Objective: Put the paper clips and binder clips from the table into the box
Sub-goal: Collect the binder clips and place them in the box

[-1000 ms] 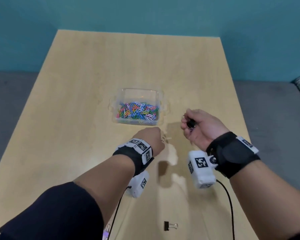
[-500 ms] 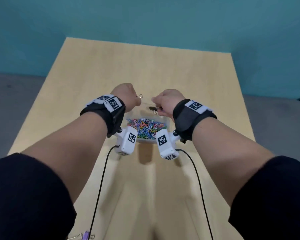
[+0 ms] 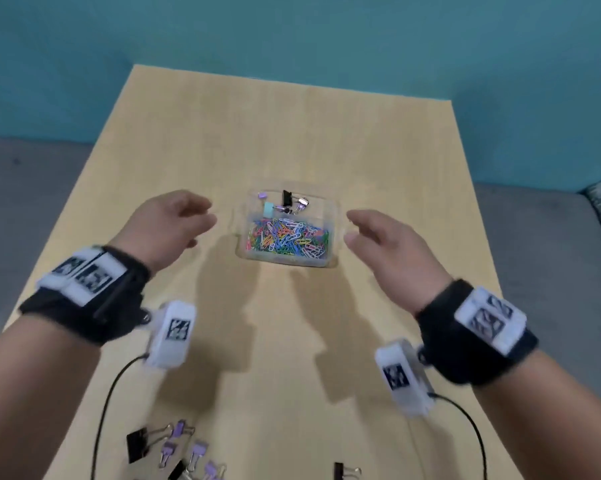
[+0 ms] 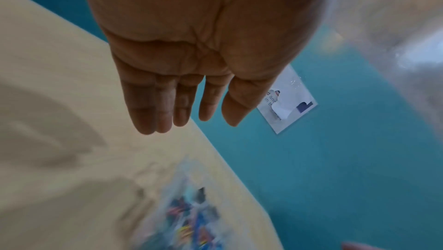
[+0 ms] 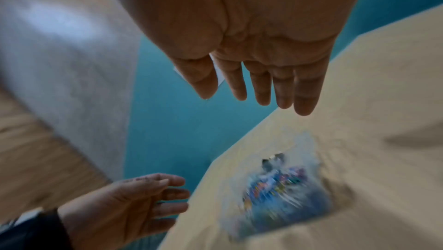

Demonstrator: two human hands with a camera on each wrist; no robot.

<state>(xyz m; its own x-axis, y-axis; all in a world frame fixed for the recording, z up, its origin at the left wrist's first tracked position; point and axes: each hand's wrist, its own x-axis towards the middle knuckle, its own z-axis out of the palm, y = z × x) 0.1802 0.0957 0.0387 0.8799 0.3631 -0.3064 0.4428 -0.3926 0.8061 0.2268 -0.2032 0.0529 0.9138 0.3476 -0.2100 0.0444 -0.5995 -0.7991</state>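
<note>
A clear plastic box (image 3: pixel 330 216) sits mid-table, blurred in both wrist views (image 4: pixel 189 216) (image 5: pixel 278 184). Coloured paper clips (image 3: pixel 287 239) fill its near part, and several binder clips (image 3: pixel 287 202) lie in its far part. My left hand (image 3: pixel 191 220) hovers left of the box with fingers relaxed and nothing in it (image 4: pixel 189 119). My right hand (image 3: pixel 356 230) hovers right of the box, also with straight fingers and empty (image 5: pixel 251 97). Several purple and black binder clips (image 3: pixel 174 448) lie at the table's near left edge. One black binder clip (image 3: pixel 344 471) lies near the bottom centre.
The wooden table (image 3: pixel 292 133) stands against a teal wall (image 3: pixel 292 36), with grey floor on both sides. Black cables (image 3: pixel 108 400) trail from the wrist cameras over the near table. A white paper sign (image 4: pixel 290 102) hangs on the wall.
Both hands were pinching binder clips over the box; now they are empty, spread apart and drawn back to either side. More binder clips lie in the box.
</note>
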